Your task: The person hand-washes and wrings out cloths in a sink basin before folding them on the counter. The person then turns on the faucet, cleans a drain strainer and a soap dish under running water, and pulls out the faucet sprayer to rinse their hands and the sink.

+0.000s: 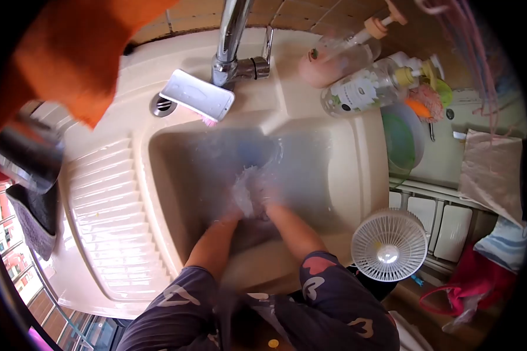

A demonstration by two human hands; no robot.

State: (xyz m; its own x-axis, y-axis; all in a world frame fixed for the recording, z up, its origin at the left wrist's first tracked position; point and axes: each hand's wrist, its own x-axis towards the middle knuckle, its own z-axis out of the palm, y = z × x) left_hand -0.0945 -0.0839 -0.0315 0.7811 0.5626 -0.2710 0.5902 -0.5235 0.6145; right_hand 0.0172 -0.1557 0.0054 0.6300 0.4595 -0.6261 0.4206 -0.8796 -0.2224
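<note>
Both my hands are in cloudy grey water in the beige sink [358, 152], close together near the front of the basin. My left hand [233, 209] and my right hand [268, 202] lie on either side of a whitish, frothy patch [245, 188]. Whether that patch is splashing water or wet fabric, I cannot tell. My fingers are hidden by the water and blur. Dark material [249, 231] shows faintly under the surface between my wrists. A bluish shape [252, 153] appears deeper, towards the back.
A chrome tap [228, 64] rises behind the basin, beside a white soap-dish-like tray [198, 95]. Two pump bottles, one pink [334, 61] and one clear [360, 89], stand back right. The ribbed drainboard [108, 216] lies left. A white fan-like round grille [389, 244] sits right. Orange cloth [70, 52] hangs upper left.
</note>
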